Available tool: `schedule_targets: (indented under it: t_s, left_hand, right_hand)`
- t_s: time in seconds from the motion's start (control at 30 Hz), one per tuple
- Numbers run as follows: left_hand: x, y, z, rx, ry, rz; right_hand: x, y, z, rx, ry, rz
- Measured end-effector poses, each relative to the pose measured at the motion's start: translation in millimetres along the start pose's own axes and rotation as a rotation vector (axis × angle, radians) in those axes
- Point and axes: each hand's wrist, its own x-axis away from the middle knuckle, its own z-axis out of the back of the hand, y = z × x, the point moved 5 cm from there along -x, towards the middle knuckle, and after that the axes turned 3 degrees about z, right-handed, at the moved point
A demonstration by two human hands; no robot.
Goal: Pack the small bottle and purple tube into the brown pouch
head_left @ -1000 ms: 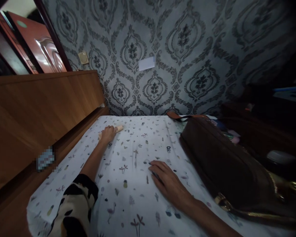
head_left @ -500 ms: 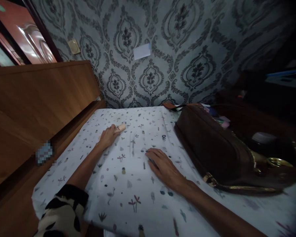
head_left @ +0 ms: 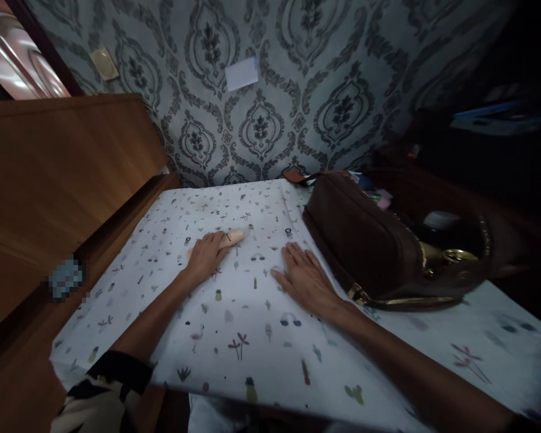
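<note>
My left hand [head_left: 206,255] is curled over a peach-coloured tube [head_left: 232,237] lying on the patterned tablecloth [head_left: 247,313]. One rounded end of the tube sticks out past the fingers; most of the rest is covered by the hand. Palm down, my right hand [head_left: 304,278] lies on the cloth with its fingers spread and nothing visible in it. Just to its right sits a brown bag [head_left: 351,240], unzipped, with its opening turned toward the right. Inside it a gold round item [head_left: 460,256] and a dark item with a pale top can be seen.
Wooden furniture [head_left: 67,156] with a raised panel borders the table on the left. Behind the table rises a patterned wall [head_left: 261,126] bearing a white paper [head_left: 241,74] and a switch plate [head_left: 104,64]. Dark, indistinct objects fill the far right.
My left hand and the tube have shifted rightward over the cloth. My right hand has moved toward the bag, its fingers now more spread. The camera view has shifted slightly.
</note>
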Motion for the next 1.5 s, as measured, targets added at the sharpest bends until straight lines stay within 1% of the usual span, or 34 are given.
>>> schedule_targets:
  t_s: [0.17,0.37,0.47,0.53,0.63,0.73,0.93,1.03,1.1,1.2,1.3,1.5]
  left_hand:
    - [7,30,-10.5,0.031,0.004,-0.103]
    - [19,71,-16.8,0.076,0.01,-0.275]
    - [27,86,-17.4,0.093,0.013,-0.36]
    - [31,91,-17.9,0.102,0.015,-0.408]
    - [34,92,-18.7,0.103,0.014,-0.455]
    - [33,83,-18.5,0.06,-0.011,-0.468]
    - [28,62,-9.9,-0.027,-0.127,-0.395]
    - [28,58,-7.2,-0.025,-0.184,-0.366]
    - [28,57,-7.1,-0.034,-0.199,-0.36]
    - [29,56,-7.9,-0.062,-0.182,-0.369]
    - [31,60,-9.2,-0.084,-0.146,-0.407]
    - [40,78,-12.4,-0.117,-0.097,-0.479]
  right_hand:
    - [1,3,2,-0.054,0.028,0.027]
    - [4,5,11,-0.22,0.071,0.068]
    - [4,3,16,-0.291,0.086,0.128]
    - [4,1,22,-0.327,0.093,0.188]
    - [4,-2,29,-0.347,0.066,0.265]
    - [4,-2,34,-0.336,0.044,0.302]
    - [7,-6,39,-0.297,0.023,0.308]
    - [8,-9,40,-0.311,0.002,0.327]
    - [8,-10,41,-0.328,-0.011,0.335]
    - [11,-9,40,-0.36,-0.007,0.317]
    - [18,-7,40,-0.39,0.026,0.291]
    - [38,-4,47,-0.435,0.057,0.263]
